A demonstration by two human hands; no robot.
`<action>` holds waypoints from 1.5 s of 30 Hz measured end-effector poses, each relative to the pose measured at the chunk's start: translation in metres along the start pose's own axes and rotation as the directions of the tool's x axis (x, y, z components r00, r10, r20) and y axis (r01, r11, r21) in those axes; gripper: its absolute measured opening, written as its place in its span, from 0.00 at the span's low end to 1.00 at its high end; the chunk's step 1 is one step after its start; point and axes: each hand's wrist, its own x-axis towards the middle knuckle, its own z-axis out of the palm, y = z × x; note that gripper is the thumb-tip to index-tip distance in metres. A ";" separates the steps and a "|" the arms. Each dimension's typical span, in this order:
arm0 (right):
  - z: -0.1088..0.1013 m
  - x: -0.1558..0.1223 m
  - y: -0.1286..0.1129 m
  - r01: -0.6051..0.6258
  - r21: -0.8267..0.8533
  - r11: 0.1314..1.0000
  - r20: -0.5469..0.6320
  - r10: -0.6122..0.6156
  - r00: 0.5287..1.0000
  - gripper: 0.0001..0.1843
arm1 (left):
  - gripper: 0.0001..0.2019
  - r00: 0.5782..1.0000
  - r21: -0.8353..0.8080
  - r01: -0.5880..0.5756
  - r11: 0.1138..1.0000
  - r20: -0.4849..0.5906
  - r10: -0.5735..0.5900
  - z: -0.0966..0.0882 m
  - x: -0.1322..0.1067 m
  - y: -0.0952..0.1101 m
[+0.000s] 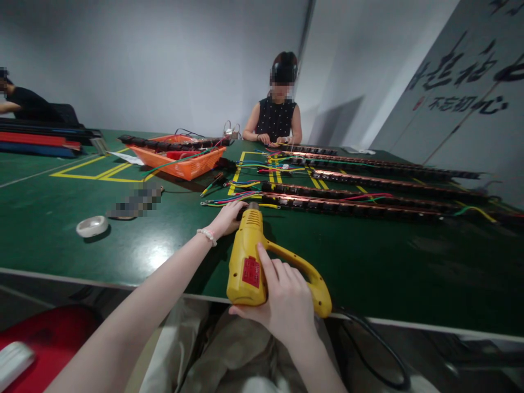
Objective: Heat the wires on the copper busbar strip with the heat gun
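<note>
Heat gun [248, 251]: yellow body, red rear label, vented barrel, loop handle at right; nozzle [254, 206] pointing forward. Nearest copper-and-black strip [347, 208]: lying lengthwise beyond it, extending right, coloured wires [234, 200] fanning from left end.

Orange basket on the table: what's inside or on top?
A dark segmented strip lies across the top of the orange basket, with a green wire over its rim. A red item shows inside; the bottom is hidden.

Smooth plastic heat gun [246, 245], glossy tabletop [164, 243], shiny coppery metal strips [295, 198], plastic basket [191, 168], cloth trousers [239, 349]
</note>
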 end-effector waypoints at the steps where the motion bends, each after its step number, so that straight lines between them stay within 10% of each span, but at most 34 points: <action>1: -0.001 0.000 -0.001 0.007 0.003 1.000 0.006 -0.007 1.000 0.58 | 0.21 1.000 -0.003 0.004 1.000 0.004 -0.004 -0.001 0.000 0.001; 27: -0.028 -0.017 0.076 0.030 -0.117 0.993 -0.033 -0.034 0.999 0.60 | 0.25 1.000 0.004 0.006 1.000 0.019 -0.006 -0.003 -0.001 0.002; 45: -0.005 -0.011 0.020 -0.082 -0.126 0.989 -0.108 0.068 0.992 0.54 | 0.24 1.000 0.013 0.010 1.000 0.023 -0.010 -0.002 0.000 0.002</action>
